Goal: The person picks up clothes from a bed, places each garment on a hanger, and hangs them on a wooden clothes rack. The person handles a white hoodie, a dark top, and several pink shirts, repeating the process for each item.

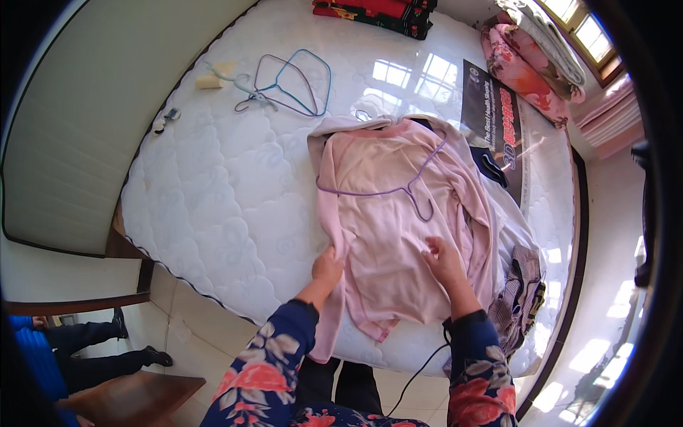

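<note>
A pale pink long-sleeved shirt (388, 267) lies spread on a plastic-covered mattress (206, 185). My left hand (328, 268) is closed on the shirt's left sleeve, which hangs toward the front edge of the bed. Over the body of the shirt, my right hand (442, 260) has its fingers apart and nothing visible in them. A purple wire hanger (377, 193) rests on top of the shirt, its hook pointing toward me, just beyond my right hand. Beneath the shirt lies a light grey garment (326, 127).
Several wire hangers (313, 80) lie at the far left of the mattress. Rolled floral bedding (523, 71) and red folded textiles (370, 8) sit at the back. A checked garment (516, 299) lies at right. Another person's legs (85, 341) show at lower left.
</note>
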A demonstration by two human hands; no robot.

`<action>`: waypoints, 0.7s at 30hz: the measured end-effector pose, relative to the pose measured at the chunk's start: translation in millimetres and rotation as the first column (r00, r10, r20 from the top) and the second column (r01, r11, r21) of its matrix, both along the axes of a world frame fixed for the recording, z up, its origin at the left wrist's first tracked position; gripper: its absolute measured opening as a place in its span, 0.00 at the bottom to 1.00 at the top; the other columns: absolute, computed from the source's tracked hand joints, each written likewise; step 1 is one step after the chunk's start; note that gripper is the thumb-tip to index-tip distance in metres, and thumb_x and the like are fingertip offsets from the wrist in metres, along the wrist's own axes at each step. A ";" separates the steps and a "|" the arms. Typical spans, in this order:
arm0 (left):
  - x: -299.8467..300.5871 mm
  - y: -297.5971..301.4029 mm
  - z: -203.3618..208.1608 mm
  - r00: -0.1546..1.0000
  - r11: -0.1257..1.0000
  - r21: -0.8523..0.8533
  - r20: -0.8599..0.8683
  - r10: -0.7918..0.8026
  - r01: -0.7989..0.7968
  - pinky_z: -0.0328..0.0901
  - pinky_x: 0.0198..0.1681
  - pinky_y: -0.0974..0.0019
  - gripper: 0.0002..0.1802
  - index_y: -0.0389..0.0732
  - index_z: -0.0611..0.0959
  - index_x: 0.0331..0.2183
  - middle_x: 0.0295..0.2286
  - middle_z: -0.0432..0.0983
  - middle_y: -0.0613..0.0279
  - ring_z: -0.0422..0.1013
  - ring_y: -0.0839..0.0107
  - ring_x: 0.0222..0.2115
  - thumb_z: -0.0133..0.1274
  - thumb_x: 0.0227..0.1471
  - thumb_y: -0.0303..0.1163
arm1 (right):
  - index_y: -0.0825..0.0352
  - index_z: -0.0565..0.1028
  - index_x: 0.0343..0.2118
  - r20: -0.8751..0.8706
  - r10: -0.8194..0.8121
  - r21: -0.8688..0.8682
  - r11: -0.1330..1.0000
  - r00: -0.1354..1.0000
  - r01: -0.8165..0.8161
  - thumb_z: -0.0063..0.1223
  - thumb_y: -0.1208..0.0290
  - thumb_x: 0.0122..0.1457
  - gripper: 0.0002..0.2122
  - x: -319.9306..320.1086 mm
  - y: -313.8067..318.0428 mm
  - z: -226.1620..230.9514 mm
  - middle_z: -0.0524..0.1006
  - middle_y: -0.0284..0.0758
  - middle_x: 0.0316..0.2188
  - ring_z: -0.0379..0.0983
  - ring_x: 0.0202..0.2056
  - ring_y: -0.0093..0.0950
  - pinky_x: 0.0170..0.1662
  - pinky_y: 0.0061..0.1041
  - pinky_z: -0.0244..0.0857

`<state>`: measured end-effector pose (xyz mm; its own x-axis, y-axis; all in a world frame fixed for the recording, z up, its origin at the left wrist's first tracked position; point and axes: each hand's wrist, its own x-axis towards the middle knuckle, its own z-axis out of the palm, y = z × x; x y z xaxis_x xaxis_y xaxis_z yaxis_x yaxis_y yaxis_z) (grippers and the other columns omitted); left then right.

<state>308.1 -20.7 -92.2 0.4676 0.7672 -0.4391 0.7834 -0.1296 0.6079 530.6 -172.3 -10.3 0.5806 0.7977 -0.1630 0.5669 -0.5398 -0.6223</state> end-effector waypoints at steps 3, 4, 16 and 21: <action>-20.7 -51.0 31.8 0.904 0.938 0.111 0.252 -0.346 0.328 0.63 0.33 0.56 0.09 0.39 0.73 0.29 0.24 0.70 0.49 0.68 0.52 0.29 0.42 0.44 0.30 | 0.67 0.67 0.40 0.070 -0.126 0.073 0.990 0.990 0.121 0.55 0.71 0.41 0.20 19.0 34.2 -22.5 0.70 0.43 0.34 0.67 0.35 0.36 0.39 0.30 0.61; -33.6 -71.5 44.4 0.852 0.897 -0.070 0.352 -0.386 0.436 0.63 0.32 0.59 0.09 0.42 0.75 0.30 0.26 0.70 0.52 0.68 0.54 0.30 0.43 0.44 0.31 | 0.67 0.67 0.40 0.125 -0.185 0.113 0.979 0.975 0.171 0.56 0.70 0.41 0.21 24.3 44.4 -31.1 0.70 0.44 0.34 0.67 0.35 0.37 0.39 0.30 0.61; -48.6 -65.7 45.1 0.756 0.518 -0.574 0.322 -0.569 0.634 0.63 0.35 0.63 0.20 0.44 0.76 0.35 0.27 0.72 0.57 0.69 0.64 0.30 0.55 0.35 0.38 | 0.64 0.58 0.42 -0.858 -0.429 0.103 0.398 0.284 0.912 0.51 0.73 0.49 0.18 63.0 88.1 -66.5 0.67 0.30 0.22 0.65 0.19 0.20 0.16 0.13 0.56; -7.7 -10.4 33.0 0.980 0.977 -0.181 0.185 -0.078 0.112 0.61 0.41 0.64 0.41 0.37 0.65 0.46 0.40 0.67 0.50 0.66 0.61 0.40 0.59 0.30 0.45 | 0.61 0.58 0.40 -0.936 -0.168 0.267 0.234 0.309 0.935 0.49 0.75 0.50 0.16 69.3 92.4 -40.8 0.71 0.34 0.26 0.71 0.24 0.26 0.23 0.18 0.65</action>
<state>300.4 -31.1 -59.1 0.6171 0.6263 -0.4764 0.6516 -0.0672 0.7556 599.9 -79.8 -51.1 0.8968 0.2457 -0.3680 -0.4380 0.3745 -0.8173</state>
